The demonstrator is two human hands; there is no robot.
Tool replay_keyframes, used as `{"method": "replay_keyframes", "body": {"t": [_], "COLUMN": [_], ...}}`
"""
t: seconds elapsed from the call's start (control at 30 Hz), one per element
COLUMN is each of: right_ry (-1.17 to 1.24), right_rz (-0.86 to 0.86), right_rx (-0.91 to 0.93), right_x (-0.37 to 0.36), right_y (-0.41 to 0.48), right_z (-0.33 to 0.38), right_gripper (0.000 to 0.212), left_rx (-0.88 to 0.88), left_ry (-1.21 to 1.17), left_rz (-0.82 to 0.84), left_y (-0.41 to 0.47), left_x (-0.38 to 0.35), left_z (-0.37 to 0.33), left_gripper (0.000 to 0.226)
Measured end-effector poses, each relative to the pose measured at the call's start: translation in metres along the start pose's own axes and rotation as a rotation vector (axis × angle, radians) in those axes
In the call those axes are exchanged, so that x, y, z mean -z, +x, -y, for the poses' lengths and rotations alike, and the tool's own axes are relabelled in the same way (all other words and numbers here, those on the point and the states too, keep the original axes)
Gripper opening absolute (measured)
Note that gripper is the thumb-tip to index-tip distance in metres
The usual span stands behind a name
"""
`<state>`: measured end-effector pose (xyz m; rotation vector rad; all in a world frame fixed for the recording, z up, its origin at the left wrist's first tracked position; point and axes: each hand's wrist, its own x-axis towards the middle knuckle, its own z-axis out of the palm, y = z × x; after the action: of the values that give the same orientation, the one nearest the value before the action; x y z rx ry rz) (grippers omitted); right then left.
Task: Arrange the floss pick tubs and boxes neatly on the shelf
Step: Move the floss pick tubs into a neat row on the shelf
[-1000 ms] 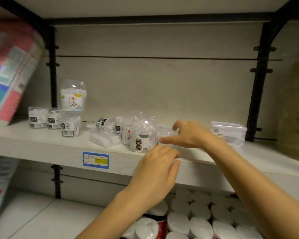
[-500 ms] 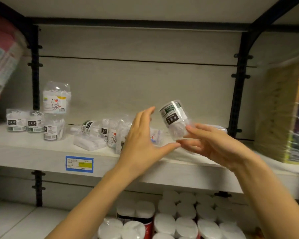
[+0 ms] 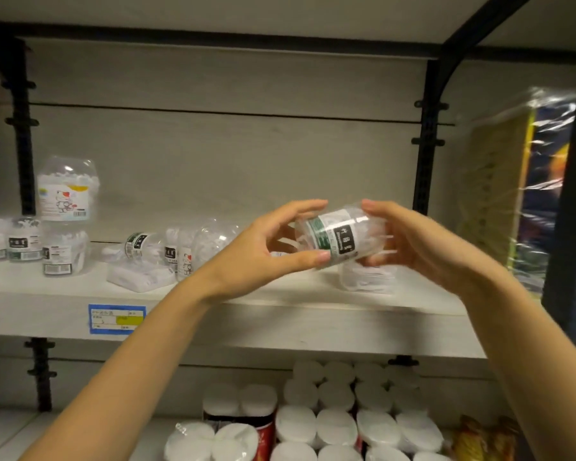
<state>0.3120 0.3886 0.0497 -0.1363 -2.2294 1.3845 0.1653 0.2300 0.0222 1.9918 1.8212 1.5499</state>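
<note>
I hold a clear round floss pick tub (image 3: 340, 237) in mid-air between both hands, above the front part of the pale wooden shelf (image 3: 280, 314). The tub lies on its side, tilted, with its green, white and black label facing me. My left hand (image 3: 263, 251) curls round one end, fingers over the top and thumb beneath. My right hand (image 3: 423, 244) cups the other end, fingers bent round it. Both hands grip the tub; neither is spread flat.

Directly below the tub, a clear box of picks (image 3: 366, 277) rests on the shelf. To the left, a cluster of toppled tubs (image 3: 180, 247) lies jumbled beside a flat white packet (image 3: 140, 277). Further left stands a short row of upright tubs (image 3: 24, 239), and beside it a cartoon-label tub (image 3: 68, 191) is stacked on another tub (image 3: 64, 252). A blue and yellow price tag (image 3: 117, 318) is fixed to the shelf's front edge. Wrapped paper rolls (image 3: 330, 424) fill the level below.

The step in hand, I judge, is turning this tub upright before placing it. To do it well, I should rotate it with both hands until the lid is on top and the label faces out, then set it down flat in line with the upright row. The thin plastic probably flexes, so a light, even squeeze is safer than a hard pinch. I should lower it clear of the toppled cluster so nothing rolls away.
</note>
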Motion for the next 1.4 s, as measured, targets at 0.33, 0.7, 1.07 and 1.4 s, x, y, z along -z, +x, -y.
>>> {"method": "replay_keyframes", "body": {"t": [0.33, 0.7, 1.07, 1.4], "right_ry": [-0.653, -0.390, -0.407, -0.412], "right_rz": [-0.076, -0.027, -0.121, -0.219], "right_rx": [0.166, 0.318, 0.405, 0.398], "right_x": [-0.013, -0.063, -0.220, -0.396], "right_y": [0.029, 0.040, 0.065, 0.105], "right_z": [0.036, 0.027, 0.056, 0.085], "right_gripper": [0.085, 0.063, 0.048, 0.058], "left_rx": [0.095, 0.095, 0.103, 0.121], "left_ry": [-0.177, -0.192, 0.138, 0.291], "left_rz": [-0.156, -0.277, -0.319, -0.122], "left_y": [-0.009, -0.050, -0.149, -0.234], "left_x": [-0.024, 0.016, 0.155, 0.321], "left_z": [0.005, 0.014, 0.025, 0.067], "left_gripper": [0.090, 0.087, 0.080, 0.059]}}
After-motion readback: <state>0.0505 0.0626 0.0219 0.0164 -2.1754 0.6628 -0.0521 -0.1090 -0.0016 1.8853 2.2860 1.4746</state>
